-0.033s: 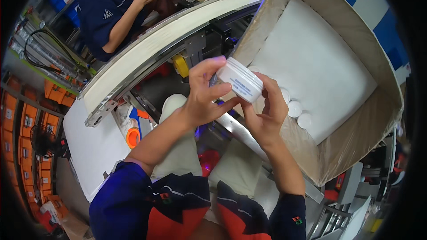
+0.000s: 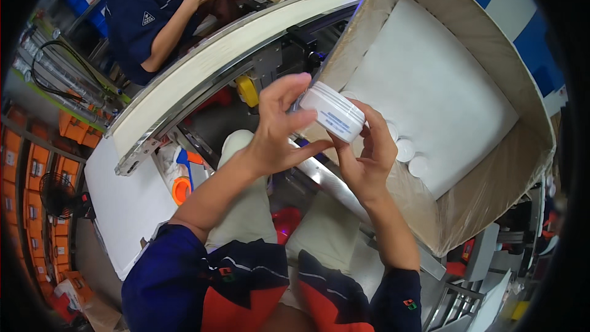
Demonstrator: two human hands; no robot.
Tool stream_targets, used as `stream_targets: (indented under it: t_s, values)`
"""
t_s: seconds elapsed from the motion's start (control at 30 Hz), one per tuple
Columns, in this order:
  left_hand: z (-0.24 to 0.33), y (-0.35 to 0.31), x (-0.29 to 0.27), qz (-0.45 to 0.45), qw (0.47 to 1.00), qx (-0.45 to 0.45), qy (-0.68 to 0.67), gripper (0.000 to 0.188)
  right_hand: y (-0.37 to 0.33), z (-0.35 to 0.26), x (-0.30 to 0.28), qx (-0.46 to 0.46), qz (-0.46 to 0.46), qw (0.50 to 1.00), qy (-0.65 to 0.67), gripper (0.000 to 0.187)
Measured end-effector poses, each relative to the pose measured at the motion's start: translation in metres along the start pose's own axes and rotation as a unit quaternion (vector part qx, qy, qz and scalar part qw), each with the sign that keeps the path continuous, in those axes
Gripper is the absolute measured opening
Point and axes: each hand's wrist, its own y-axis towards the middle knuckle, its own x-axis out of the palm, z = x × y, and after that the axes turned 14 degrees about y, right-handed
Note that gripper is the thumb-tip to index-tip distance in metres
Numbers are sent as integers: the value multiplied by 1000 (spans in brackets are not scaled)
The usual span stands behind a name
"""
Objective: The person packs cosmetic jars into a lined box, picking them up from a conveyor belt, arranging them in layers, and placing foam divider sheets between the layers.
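A small white screw-lid jar [image 2: 335,114] with blue print on its side is held tilted between my two hands, in front of the near corner of a large carton. The fingers of my left hand [image 2: 276,126] are curled about its left end, fingertips at the lid edge and side, thumb stretched beneath. My right hand [image 2: 370,157] grips its right end, fingers behind and thumb below. Several white round jars [image 2: 404,150] stand in the carton [image 2: 476,200] just beyond my right hand, partly hidden by it.
A white sheet [image 2: 442,92] lines the carton. A curved conveyor belt [image 2: 246,49] runs across the front. Beyond it a co-worker [image 2: 144,24] handles a white item. At left stands a white table [image 2: 126,209] beside an orange tape roll [image 2: 182,190]. Orange bins [image 2: 37,203] line the far left.
My left thumb and fingers have spread slightly apart around the jar. The jar stays in nearly the same place, and the view has shifted a little.
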Motion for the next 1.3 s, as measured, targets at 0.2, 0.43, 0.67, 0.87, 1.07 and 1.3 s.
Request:
stream_targets:
  t_s: [0.2, 0.43, 0.67, 0.87, 1.07, 1.3]
  values:
    - [18, -3, -22, -130, 948, -252, -143, 105, 2, -21, -14, 40, -27, 998, -26, 58]
    - [39, -12, 2, -90, 581, -486, -646, 73, 5, -34, -13, 61, -19, 998, -15, 56]
    - [52, -9, 19, -74, 492, -505, -706, 76, -2, -32, -28, 12, -54, 998, -32, 53]
    - [49, -23, 33, -51, 409, -430, -803, 71, -3, -38, -28, 27, -71, 996, -45, 59]
    - [48, -29, 45, -48, 368, -440, -818, 68, -6, -38, -37, 35, -82, 993, -77, 60]
    - [-17, -32, 0, 137, 422, -527, -725, 65, -25, 35, -214, 318, 33, 894, -314, 44]
